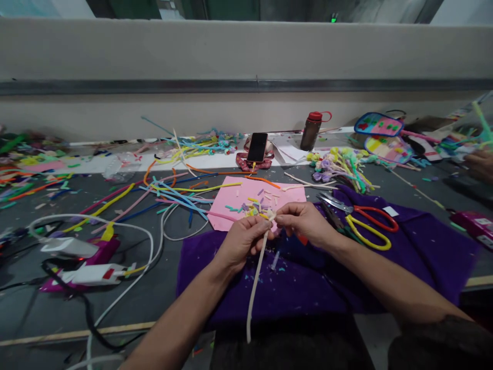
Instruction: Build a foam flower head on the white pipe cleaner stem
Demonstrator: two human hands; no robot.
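At centre frame, left hand (pixel 242 240) and right hand (pixel 304 223) close together, fingertips of both pinched on the top end of a cream pipe cleaner (pixel 256 280); stem hanging down from the left hand's grip toward the lower middle of the frame, its tip ending over the dark bottom edge. Exact shape of the twisted end between the fingers hard to make out, partly covered by thumbs.

Beneath the hands, a purple cloth (pixel 419 246) spread on the grey bench (pixel 154 288), dotted with tiny clippings. Just above the hands, a pink sheet (pixel 231 203) strewn with short coloured cut pieces. Right of the right hand, on the cloth, scissors (pixel 365 226) with one red and one yellow loop, and a dark pair of pliers beside them, half hidden by the wrist.

Upper centre: a phone (pixel 257 147) propped upright, a brown bottle (pixel 311 131) with red cap to its right. Pile of loose pipe cleaners (pixel 181 192) left of the pink sheet. Lower left: a glue gun (pixel 88 275) among white cables, details blurred. At the right edge, another person's hand (pixel 481 165), cut off by the frame
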